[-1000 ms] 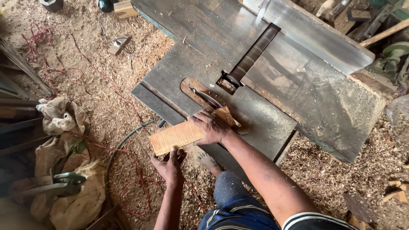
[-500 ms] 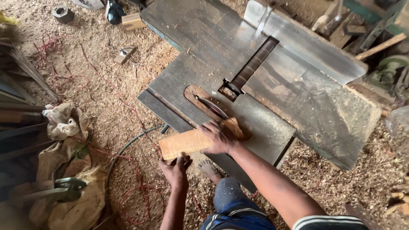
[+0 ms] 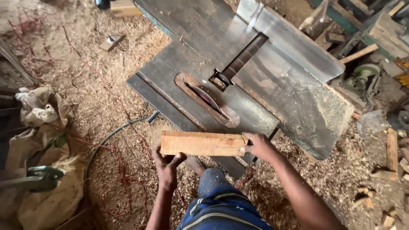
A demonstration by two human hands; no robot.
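Nearest me, below the saw table: blue striped shorts and one knee, cut off by the bottom edge.

Item, wooden block: rectangular, pale, held level in the air just off the near corner of the saw table. My left hand cups its left end from beneath, fingers hidden under the wood. My right hand clamps its right end, thumb on top. Half a second ago the block lay against the table edge beside the blade; now it is drawn back clear of it.

Item, saw blade: in its slot beyond the block, only a thin edge visible.

Item, black cable: left of the table, curving through sawdust.

Item, sacks: far left of the table, contents unclear.

Item, wood offcuts: right of the table, partly cropped.
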